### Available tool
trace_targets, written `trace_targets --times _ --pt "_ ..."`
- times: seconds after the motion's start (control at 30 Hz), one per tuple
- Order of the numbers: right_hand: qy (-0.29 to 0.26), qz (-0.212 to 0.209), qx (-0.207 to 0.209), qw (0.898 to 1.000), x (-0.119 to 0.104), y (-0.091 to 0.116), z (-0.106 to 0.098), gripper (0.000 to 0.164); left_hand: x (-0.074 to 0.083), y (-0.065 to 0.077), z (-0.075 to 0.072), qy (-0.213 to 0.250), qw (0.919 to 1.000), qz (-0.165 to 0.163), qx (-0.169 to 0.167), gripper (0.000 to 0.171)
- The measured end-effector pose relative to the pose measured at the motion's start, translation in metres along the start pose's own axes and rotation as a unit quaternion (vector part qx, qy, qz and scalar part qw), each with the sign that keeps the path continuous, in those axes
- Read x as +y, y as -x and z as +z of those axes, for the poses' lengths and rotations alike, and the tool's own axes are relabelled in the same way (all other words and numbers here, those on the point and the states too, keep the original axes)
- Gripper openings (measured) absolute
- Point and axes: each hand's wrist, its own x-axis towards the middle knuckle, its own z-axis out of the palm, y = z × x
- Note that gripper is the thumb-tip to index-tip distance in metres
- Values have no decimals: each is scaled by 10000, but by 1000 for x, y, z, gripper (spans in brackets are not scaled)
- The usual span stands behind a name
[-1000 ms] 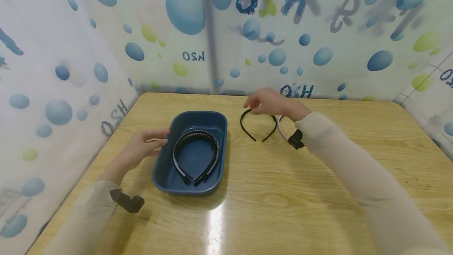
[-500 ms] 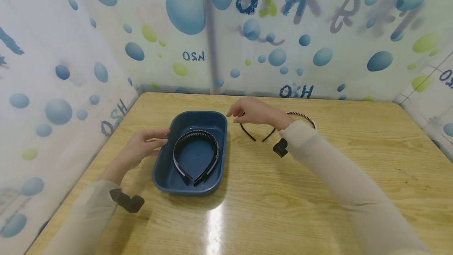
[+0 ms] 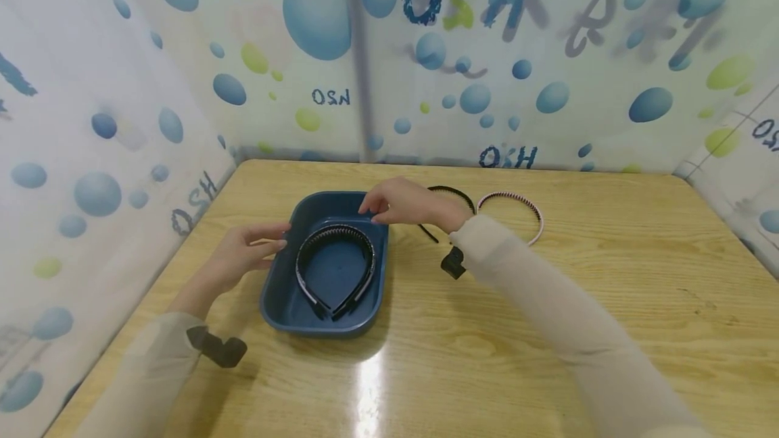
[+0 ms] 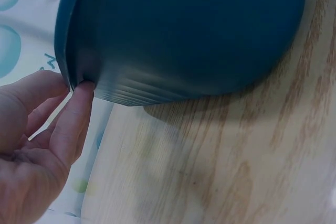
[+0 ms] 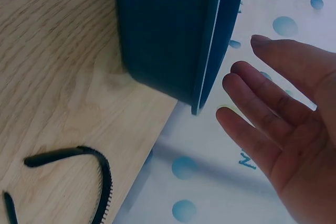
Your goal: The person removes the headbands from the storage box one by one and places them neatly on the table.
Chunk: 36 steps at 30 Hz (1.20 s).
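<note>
In the head view, a blue basin point(image 3: 270, 320) stands on the table, left of centre, with black and silvery toothed headbands point(image 3: 304, 255) lying stacked in it. My left hand point(image 3: 234, 259) touches the basin's left rim with extended fingers. The left wrist view shows those fingertips point(image 4: 86, 85) against the rim and outer wall. Over the basin's far right corner hovers my right hand point(image 3: 404, 203), its fingers loosely bent. Nothing is between them in the right wrist view, where the hand point(image 5: 294, 124) is beside the rim.
A black headband point(image 3: 453, 190) lies right of the basin, partly hidden by the right wrist. Beside it is a pink headband point(image 3: 538, 215) with dark teeth. Patterned sheets point(image 3: 505, 120) rise behind and left of the wooden table point(image 3: 578, 289).
My right hand has moved left and nearer, from above the black headband to the basin's far right corner. The pink headband has come into fuller view. My left hand keeps its place.
</note>
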Motion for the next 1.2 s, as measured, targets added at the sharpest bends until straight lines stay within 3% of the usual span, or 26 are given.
trace_targets --times 0.57,0.87,1.2 --pt "-11 -61 -225 9997 -11 -29 -2 26 2 -1 0 17 10000 15 -37 48" --pt "274 -52 -356 9990 -19 -41 -2 25 2 1 0 -9 10000 -33 -46 48" --pt "249 121 -379 9989 -16 -56 -2 25 1 0 0 109 9999 -56 -57 47"
